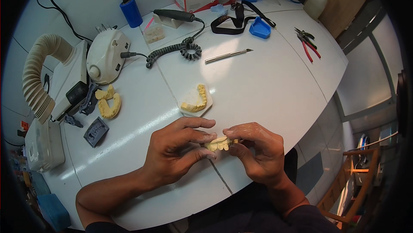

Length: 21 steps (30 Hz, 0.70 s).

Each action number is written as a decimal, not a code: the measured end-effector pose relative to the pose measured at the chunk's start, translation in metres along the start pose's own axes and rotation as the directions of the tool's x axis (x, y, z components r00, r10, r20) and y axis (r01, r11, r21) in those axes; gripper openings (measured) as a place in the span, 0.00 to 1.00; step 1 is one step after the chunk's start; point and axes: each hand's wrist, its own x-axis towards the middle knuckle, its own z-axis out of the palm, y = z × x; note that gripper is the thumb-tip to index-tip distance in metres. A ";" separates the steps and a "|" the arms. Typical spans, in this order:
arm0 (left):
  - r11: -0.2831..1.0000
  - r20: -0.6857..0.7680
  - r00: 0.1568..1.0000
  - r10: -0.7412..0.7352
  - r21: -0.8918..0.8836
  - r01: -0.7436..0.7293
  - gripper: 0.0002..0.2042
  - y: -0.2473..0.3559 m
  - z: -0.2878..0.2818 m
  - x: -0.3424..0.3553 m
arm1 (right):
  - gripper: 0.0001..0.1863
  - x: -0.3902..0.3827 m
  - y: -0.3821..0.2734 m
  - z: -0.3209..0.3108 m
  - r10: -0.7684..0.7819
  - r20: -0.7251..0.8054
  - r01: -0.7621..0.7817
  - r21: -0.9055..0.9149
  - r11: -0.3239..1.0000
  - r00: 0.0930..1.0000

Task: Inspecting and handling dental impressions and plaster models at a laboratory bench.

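Note:
Between my two hands, over the near part of the table, is a yellow plaster dental cast (220, 144) with its row of teeth showing. My left hand (178, 145) pinches its left end between thumb and fingers, the index finger stretched out above. The right end is gripped by my right hand (258, 149), thumb below and fingers on top. White dust coats the fingertips. Just beyond my hands, another yellow dental cast (198, 101) with a curved row of teeth lies on a white base. The ends of the held cast are hidden by my fingers.
Farther left are more yellow casts (109, 106), a grey mould (96, 131), a white control box (107, 56) and a ribbed hose (36, 74). Beyond lie a craft knife (229, 56), a black handpiece (174, 15) with coiled cord, a blue tray (260, 28) and red-handled pliers (309, 48).

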 end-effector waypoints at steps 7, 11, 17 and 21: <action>0.999 0.010 1.000 0.005 0.044 -0.005 0.14 0.001 -0.001 0.000 | 0.15 0.000 0.000 0.000 -0.014 -0.013 0.014 -0.003 1.000 1.000; 0.999 0.011 1.000 0.005 0.052 -0.006 0.14 0.001 -0.001 0.000 | 0.15 -0.001 0.001 0.000 -0.011 -0.006 0.011 -0.009 1.000 1.000; 0.998 0.018 1.000 0.001 0.068 -0.002 0.14 0.001 -0.001 0.000 | 0.14 0.000 0.000 -0.001 -0.002 0.002 0.002 -0.014 1.000 1.000; 0.994 0.019 0.999 0.033 0.099 -0.034 0.14 0.002 -0.001 0.000 | 0.14 -0.001 0.000 -0.001 0.000 -0.001 0.000 -0.026 1.000 1.000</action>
